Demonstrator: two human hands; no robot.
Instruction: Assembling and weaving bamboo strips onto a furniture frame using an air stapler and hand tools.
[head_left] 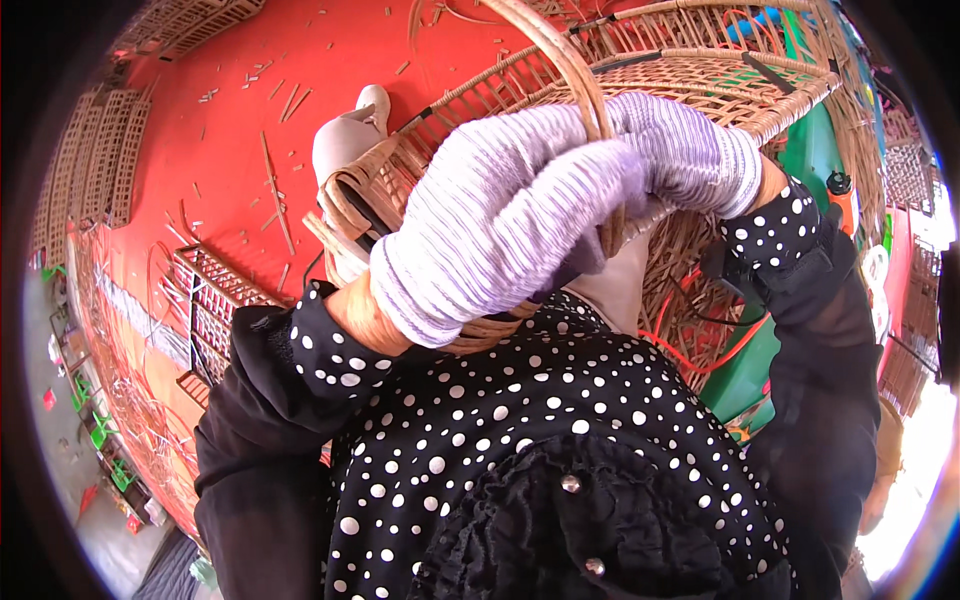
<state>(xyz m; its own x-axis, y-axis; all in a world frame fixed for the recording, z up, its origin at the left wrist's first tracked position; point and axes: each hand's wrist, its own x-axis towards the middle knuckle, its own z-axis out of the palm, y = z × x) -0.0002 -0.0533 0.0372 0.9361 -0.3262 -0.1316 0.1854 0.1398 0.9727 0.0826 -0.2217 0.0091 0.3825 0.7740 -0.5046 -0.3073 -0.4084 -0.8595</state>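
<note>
Both of my hands wear white knit gloves with purple stripes and meet in front of my body. My left hand (pixel 490 220) has its fingers curled closed, their tips slightly blurred, around a bent bundle of rattan strands (pixel 565 60). Pressed against it, my right hand (pixel 690 150) is closed at the same bundle; its fingertips are mostly hidden. The strands arch up from between the gloves toward the top of the view. Beneath and beyond my hands is an openwork wicker basket (pixel 700 75) with a wrapped rim. Part of it is hidden by the gloves.
Loose rattan offcuts (pixel 270 195) lie scattered over the red floor (pixel 230 130). A dark-framed woven rack (pixel 225 290) stands at the left, with stacked wicker pieces (pixel 90 180) behind. Rattan strips (pixel 665 270) and an orange-handled tool (pixel 843 205) lie at the right.
</note>
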